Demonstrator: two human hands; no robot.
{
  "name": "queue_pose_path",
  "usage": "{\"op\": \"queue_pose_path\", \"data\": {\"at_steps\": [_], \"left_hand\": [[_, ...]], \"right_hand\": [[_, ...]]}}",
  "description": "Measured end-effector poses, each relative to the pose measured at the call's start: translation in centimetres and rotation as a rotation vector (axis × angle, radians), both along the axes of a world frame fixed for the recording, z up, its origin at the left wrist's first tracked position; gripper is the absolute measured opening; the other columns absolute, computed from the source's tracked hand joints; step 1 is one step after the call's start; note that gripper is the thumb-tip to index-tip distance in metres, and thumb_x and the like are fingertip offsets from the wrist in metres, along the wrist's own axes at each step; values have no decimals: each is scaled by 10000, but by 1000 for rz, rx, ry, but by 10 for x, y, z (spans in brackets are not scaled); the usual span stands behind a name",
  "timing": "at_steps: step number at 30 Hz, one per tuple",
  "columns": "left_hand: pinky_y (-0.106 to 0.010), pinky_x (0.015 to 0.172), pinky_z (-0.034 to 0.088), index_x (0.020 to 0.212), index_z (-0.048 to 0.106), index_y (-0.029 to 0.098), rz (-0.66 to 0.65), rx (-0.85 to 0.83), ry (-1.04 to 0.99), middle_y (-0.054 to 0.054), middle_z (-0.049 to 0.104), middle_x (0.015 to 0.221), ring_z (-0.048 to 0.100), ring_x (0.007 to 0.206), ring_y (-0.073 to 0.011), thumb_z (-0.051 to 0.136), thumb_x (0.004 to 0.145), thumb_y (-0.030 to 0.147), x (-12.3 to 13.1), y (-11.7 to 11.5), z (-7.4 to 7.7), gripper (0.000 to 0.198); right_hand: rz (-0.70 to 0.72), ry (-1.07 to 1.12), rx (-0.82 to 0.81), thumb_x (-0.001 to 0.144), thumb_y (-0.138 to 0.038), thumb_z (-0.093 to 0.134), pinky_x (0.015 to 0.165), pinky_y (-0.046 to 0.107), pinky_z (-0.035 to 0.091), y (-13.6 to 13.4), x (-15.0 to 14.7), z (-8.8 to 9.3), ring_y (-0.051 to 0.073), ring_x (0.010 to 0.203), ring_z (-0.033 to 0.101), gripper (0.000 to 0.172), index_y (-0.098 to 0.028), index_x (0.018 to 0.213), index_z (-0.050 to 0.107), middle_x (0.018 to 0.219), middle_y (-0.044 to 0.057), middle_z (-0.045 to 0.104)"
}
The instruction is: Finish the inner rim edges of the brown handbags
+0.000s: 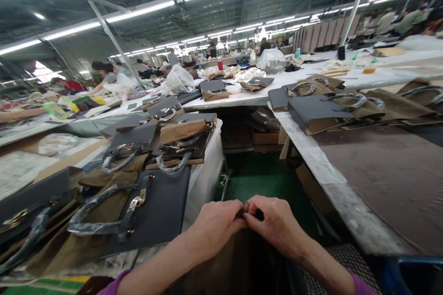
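Close together in front of me, my left hand (219,219) and my right hand (272,221) both have fingers and thumb pinched on the upper edge of a dark brown fabric piece (231,260). The fabric hangs below them towards my lap, in shadow, so its full shape is hidden. To the left lies a black handbag (157,203) with a gold clasp and a plastic-wrapped handle, not touched by either hand. More handbags of black panels and brown fabric are piled behind it, among them a folded one (183,133).
On the right, a worktable (311,161) with a worn pale edge carries more black-and-brown bags (318,110). A long white table (238,94) crosses ahead with plastic bags (178,78) and bottles. Green floor (256,175) shows between the tables. Other people work far off.
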State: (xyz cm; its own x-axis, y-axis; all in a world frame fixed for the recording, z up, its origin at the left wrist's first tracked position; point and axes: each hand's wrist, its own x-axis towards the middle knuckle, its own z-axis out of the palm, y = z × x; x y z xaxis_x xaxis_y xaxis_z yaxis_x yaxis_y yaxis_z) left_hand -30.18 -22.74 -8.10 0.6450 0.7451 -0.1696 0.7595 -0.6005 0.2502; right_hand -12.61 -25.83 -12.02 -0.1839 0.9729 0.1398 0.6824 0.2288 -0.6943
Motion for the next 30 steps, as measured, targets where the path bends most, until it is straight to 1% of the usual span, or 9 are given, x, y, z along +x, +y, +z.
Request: {"op": "queue_pose_path", "data": {"at_steps": [2,5,8,11,16,21,26,28,30], "left_hand": [[-239,637,417,864,627,195,-12,-14,-34,-12,709,830,671,784,-196,547,880,236,2,4,-3,92],[-214,595,393,733,623,174,-5,-77,-74,-1,680,709,650,689,-158,532,881,218,0,9,-7,179],[-197,576,375,710,634,173,33,-135,-132,12,668,671,636,655,-131,520,897,243,-4,11,-9,230],[-200,585,370,735,653,175,50,-157,-145,10,680,691,641,675,-133,507,912,270,-7,12,-10,248],[-207,590,357,736,651,176,29,-153,-151,14,663,688,627,672,-130,485,931,287,-9,12,-12,279],[-189,593,362,725,635,178,39,-182,-214,35,623,657,600,650,-113,497,920,263,-9,14,-11,254],[-191,587,366,696,635,173,78,-210,-243,37,604,633,585,649,-116,517,892,253,-8,14,-11,242],[-196,606,380,708,656,174,94,-229,-266,29,618,662,590,673,-123,521,881,243,-8,15,-12,230],[-203,661,404,772,688,184,98,-250,-320,20,649,745,603,738,-134,545,859,230,-6,17,-13,174]], "right_hand": [[21,22,-8,810,-168,607,665,249,384,1,1,1,155,726,632,139,-202,683,560,791,-32,694],[111,130,-6,841,-170,613,712,240,407,1,8,2,145,791,625,149,-201,706,558,852,-31,681],[156,223,0,825,-120,633,797,237,413,0,15,2,142,910,615,144,-197,726,563,978,-20,668],[123,217,-10,811,-108,645,823,256,413,-1,16,2,153,924,612,151,-191,710,568,988,-9,669],[46,155,-59,818,-154,626,738,273,430,-1,10,2,166,786,617,142,-190,691,576,823,-7,680],[-43,144,-72,785,-159,630,712,272,433,1,6,-1,179,761,616,136,-194,665,575,794,-2,684],[-68,134,-79,760,-130,623,700,267,431,4,3,-1,179,751,617,150,-191,638,560,784,-3,688],[-84,124,-73,751,-121,621,694,266,431,5,1,-1,181,753,617,150,-188,634,556,787,2,688],[-97,117,-70,745,-111,615,690,268,431,5,0,-1,181,745,616,153,-187,629,550,782,6,687]]}}
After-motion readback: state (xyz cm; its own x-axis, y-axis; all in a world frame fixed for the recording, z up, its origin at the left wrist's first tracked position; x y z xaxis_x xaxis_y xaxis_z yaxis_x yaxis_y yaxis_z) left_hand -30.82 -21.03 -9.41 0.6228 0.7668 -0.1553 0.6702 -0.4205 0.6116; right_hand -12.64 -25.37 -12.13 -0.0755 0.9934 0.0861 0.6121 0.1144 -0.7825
